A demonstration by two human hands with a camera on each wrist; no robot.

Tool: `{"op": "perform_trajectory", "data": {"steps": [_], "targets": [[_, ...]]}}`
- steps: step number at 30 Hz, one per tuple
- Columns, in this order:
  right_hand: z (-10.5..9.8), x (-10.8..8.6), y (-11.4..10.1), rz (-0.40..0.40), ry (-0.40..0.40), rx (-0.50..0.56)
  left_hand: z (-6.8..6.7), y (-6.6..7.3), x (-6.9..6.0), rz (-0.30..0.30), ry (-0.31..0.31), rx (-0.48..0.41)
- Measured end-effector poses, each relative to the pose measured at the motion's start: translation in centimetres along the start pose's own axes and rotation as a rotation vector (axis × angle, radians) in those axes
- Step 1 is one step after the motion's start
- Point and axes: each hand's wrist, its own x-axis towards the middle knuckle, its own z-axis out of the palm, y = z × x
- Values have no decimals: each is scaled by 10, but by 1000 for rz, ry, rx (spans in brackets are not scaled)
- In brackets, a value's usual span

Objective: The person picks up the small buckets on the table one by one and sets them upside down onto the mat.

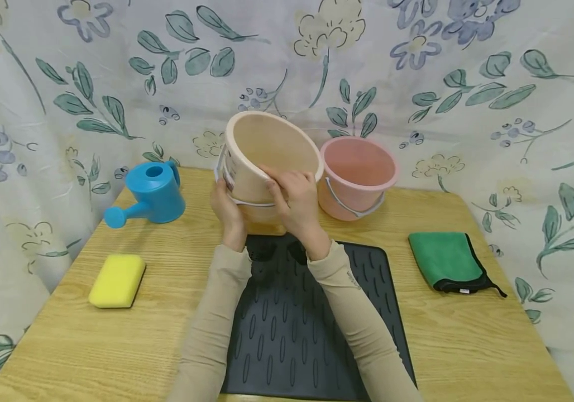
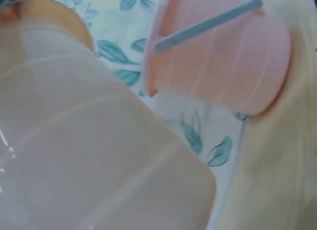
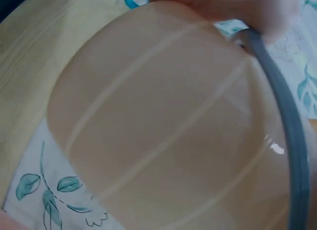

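Observation:
A cream plastic bucket (image 1: pixel 247 173) is held up over the back of a black mat, tilted with its mouth toward the upper right. Its side fills much of the left wrist view, and its grey handle (image 3: pixel 287 106) curves down the right wrist view. My left hand (image 1: pixel 229 216) holds the bucket's left side low down, most of its fingers hidden behind the wall. Gripping the front near the rim is my right hand (image 1: pixel 297 204), its fingers reaching over the edge. A pink bucket (image 1: pixel 352 195) stands upright just to the right, its handle hanging in front.
A blue watering can (image 1: pixel 153 192) stands back left, behind a yellow sponge (image 1: pixel 117 281). The black ribbed mat (image 1: pixel 287 346) lies at the table's middle under my forearms. A folded green cloth (image 1: pixel 445 259) lies to the right. A floral curtain (image 1: pixel 277 61) hangs behind the table.

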Motion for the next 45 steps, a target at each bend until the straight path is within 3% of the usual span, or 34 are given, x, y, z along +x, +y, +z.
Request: {"op": "perform_trajectory", "data": {"steps": [2,3,7,11,17,21,24,29,38,45], "targets": [[-1,-1,2,8,22,27,0,4,0,19,9,21],[-2,-1,2,5,32,33,0,6,0,-2,5,21],[-4,-1,0,-33,36,7,-3,8,-1,-165,-51,-10],[-6,0,-6,-71,16,-53,-7,7,0,-297,-150,-52],[-8,-3,-18,-148,-32,-212,-6,1,1,-337,-357,-169],[-10,-8,-30,-221,-57,-278,-8,-3,-2,-263,-366,-218],[-12,-13,-34,-228,-61,-251,-12,1,-4,-175,-272,-180],[-18,-24,-32,-162,-63,-118,-17,19,-10,-45,-123,0],[-27,-47,-37,-40,-48,155,-26,40,-27,91,-101,152],[-34,-58,-45,29,16,229,-32,46,-45,221,-101,262]]}}
